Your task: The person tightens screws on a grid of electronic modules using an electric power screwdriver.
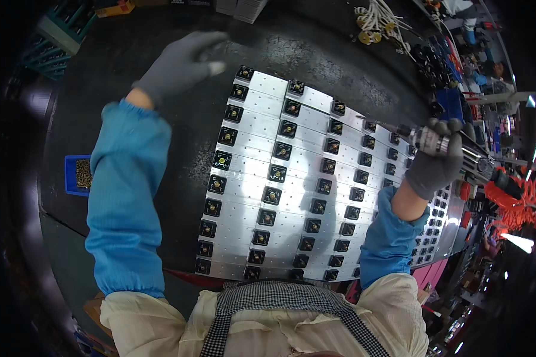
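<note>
Rows of silver metal strips (262, 113) lie side by side, with black square parts (281, 150) with brass-coloured centres spaced along them. My left hand (175, 68), in a grey glove, hovers beyond the strips' far left corner. Its fingers stretch to the right, the thumb apart, and nothing shows between them. In my gloved right hand (435, 169) is a metal power screwdriver (426, 140), gripped around its body. Its thin bit points left, over the far right part of the strips. Whether the bit touches a black part I cannot tell.
A blue tray (69, 178) of small brass-coloured pieces sits at the dark table's (184, 196) left edge. White cables (381, 18) with yellowish discs lie at the far right. Orange coiled hose (512, 205) hangs at the right. A green crate (59, 44) stands far left.
</note>
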Demonstrator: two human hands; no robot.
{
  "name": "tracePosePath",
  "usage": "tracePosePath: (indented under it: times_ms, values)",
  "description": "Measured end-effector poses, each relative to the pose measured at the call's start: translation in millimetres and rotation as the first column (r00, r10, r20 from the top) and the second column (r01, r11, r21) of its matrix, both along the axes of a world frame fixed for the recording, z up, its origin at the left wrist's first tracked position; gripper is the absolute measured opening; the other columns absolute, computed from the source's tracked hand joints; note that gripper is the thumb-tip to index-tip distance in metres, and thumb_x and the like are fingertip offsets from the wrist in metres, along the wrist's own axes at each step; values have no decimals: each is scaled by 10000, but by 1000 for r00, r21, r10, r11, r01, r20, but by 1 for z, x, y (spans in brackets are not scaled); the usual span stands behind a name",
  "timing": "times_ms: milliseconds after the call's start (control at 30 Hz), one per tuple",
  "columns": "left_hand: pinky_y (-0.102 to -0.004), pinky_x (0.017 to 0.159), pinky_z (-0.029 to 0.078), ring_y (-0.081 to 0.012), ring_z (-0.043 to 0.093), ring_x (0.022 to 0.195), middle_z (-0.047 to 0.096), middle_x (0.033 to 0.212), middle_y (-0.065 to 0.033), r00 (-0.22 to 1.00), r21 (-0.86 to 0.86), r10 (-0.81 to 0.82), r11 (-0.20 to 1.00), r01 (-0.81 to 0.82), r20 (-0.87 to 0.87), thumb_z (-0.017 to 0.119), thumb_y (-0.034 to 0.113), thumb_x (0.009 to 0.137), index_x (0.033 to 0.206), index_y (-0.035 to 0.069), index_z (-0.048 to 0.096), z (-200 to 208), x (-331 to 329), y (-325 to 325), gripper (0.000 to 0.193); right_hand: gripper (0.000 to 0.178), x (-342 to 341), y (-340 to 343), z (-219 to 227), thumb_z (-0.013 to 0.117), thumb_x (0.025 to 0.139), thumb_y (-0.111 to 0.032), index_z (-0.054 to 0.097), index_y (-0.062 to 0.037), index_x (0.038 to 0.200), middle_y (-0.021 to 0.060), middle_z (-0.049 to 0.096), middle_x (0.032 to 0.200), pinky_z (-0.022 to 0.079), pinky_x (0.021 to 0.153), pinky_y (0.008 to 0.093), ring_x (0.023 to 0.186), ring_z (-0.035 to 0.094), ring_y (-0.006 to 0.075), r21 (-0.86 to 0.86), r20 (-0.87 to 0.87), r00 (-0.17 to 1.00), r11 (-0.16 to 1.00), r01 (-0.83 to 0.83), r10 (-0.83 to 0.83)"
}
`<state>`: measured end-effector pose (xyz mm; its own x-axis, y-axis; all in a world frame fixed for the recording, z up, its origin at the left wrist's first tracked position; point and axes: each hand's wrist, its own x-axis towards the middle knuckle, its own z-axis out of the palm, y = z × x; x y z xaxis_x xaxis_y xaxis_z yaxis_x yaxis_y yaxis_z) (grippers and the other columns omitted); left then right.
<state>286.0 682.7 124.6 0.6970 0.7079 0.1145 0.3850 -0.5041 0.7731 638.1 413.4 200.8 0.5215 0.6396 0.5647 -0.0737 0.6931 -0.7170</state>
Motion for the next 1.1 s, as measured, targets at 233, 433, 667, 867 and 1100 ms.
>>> tracePosePath:
  times_ms: [233,433,667,867,1100]
  values:
    - [-276,880,453,-137,538,958,592,1152,-39,989,-86,143,986,-146,-41,691,140,831,1332,45,557,29,-115,-92,527,405,-10,-83,20,555,908,-75,479,-63,1306,133,609,1081,494,884,434,977,613,243,-50,-33,996,996,79,-81]
    - [-293,895,469,-138,562,1027,612,1162,-61,854,-108,521,849,-517,9,708,137,845,1326,41,567,43,-241,-218,510,362,45,-203,28,562,926,-211,540,29,1196,137,624,1041,514,855,451,998,602,312,-59,-194,957,977,206,-214]
    - [-286,900,483,-149,595,1024,642,1145,-87,545,-294,836,535,-792,53,691,134,876,1307,24,587,37,-311,-361,456,356,22,-259,28,629,846,-175,565,42,1121,143,618,1000,504,822,434,967,586,318,165,-345,939,983,74,-12]
    - [-298,872,491,-158,604,1001,648,1140,-86,605,-287,796,589,-755,41,702,159,864,1281,20,602,31,-289,-397,451,284,5,-280,15,686,793,-192,551,-27,980,99,598,907,485,803,407,879,591,256,132,-664,747,989,60,43]
    - [-299,886,490,-165,605,1001,648,1129,-99,774,-137,632,770,-623,33,707,147,845,1267,17,605,47,-210,-412,454,260,-19,-301,16,662,869,-244,603,-34,1013,95,629,945,519,758,368,866,588,241,236,-592,756,957,-168,278]
